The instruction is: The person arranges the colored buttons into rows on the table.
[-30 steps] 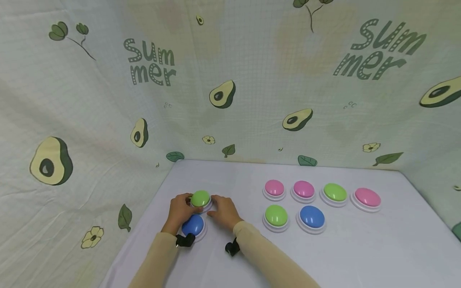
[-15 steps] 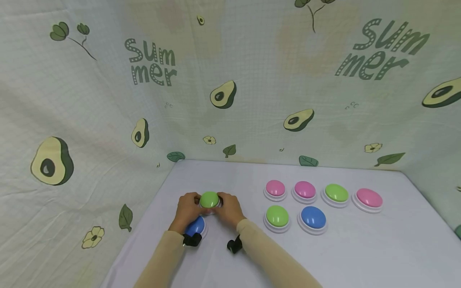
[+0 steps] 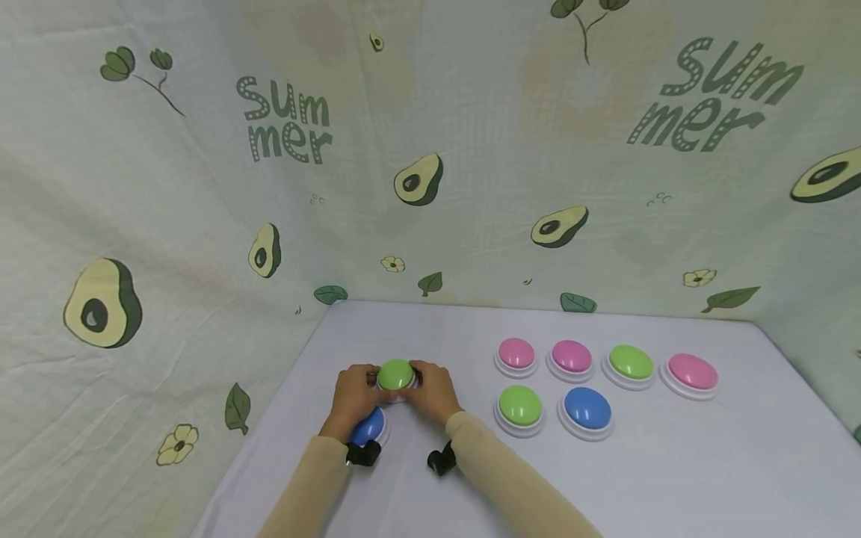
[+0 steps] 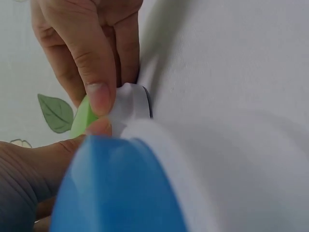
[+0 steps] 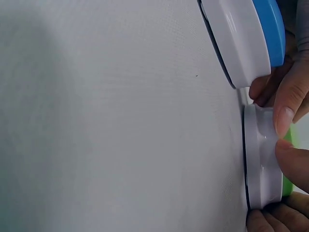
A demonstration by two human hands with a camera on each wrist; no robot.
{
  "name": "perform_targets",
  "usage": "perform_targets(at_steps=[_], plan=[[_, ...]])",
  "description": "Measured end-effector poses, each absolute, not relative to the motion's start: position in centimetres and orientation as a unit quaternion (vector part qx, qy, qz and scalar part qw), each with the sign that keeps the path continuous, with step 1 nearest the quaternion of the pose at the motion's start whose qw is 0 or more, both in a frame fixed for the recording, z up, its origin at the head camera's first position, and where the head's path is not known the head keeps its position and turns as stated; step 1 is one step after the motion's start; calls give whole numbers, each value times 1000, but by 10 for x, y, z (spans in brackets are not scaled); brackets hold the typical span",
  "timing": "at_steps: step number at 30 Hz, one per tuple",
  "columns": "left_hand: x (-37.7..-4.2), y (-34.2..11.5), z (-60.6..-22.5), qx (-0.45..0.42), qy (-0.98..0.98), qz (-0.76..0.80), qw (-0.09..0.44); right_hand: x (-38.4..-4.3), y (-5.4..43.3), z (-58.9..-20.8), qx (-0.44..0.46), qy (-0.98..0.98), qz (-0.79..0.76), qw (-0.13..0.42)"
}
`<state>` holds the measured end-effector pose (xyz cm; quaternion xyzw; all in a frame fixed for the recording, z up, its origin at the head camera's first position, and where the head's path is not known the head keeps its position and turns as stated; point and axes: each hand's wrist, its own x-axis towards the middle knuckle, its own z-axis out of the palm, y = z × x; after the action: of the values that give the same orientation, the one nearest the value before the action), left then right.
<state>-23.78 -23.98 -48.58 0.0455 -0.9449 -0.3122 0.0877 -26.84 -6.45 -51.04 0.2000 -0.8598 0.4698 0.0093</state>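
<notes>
A round green-domed push button [image 3: 395, 375] with a white base is held between both hands, left of the table's middle. My left hand [image 3: 351, 394] grips its left side, fingers behind and thumb at the front. From the right, my right hand [image 3: 434, 394] grips it the same way, and the two thumbs nearly meet on the front rim. In the right wrist view its white base [image 5: 263, 159] stands right at the white tabletop. A blue push button [image 3: 370, 429] sits nearer the body, partly hidden under my left wrist.
To the right, a back row holds three pink-toned push buttons [image 3: 693, 371] and a green one [image 3: 631, 362]. Before them sit another green button [image 3: 520, 406] and a blue button [image 3: 588, 408]. A printed cloth [image 3: 471, 112] hangs behind the table [image 3: 659, 478].
My right hand has closed in on the green push button, its thumb coming round to the front. Both hands and the button have shifted slightly right, uncovering less of the near blue button.
</notes>
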Motion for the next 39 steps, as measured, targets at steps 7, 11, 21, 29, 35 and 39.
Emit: perform_targets(at_steps=[7, 11, 21, 29, 35, 39], plan=[[-236, -238, -487, 40, -946, -306, 102, -268, -63, -513, 200, -855, 479, 15], [-235, -236, -486, 45, -943, -315, 96, -267, -61, -513, 196, -856, 479, 15], [-228, -222, -483, 44, -933, -340, 107, -261, -46, -511, 197, -852, 484, 29], [-217, -195, -476, 27, -917, -382, 113, -250, -13, -494, 191, -840, 507, 18], [-207, -167, -470, -2, -910, -394, 128, -236, 17, -480, 182, -839, 513, 18], [-201, -146, -465, -25, -907, -394, 146, -227, 38, -472, 172, -838, 518, 30]])
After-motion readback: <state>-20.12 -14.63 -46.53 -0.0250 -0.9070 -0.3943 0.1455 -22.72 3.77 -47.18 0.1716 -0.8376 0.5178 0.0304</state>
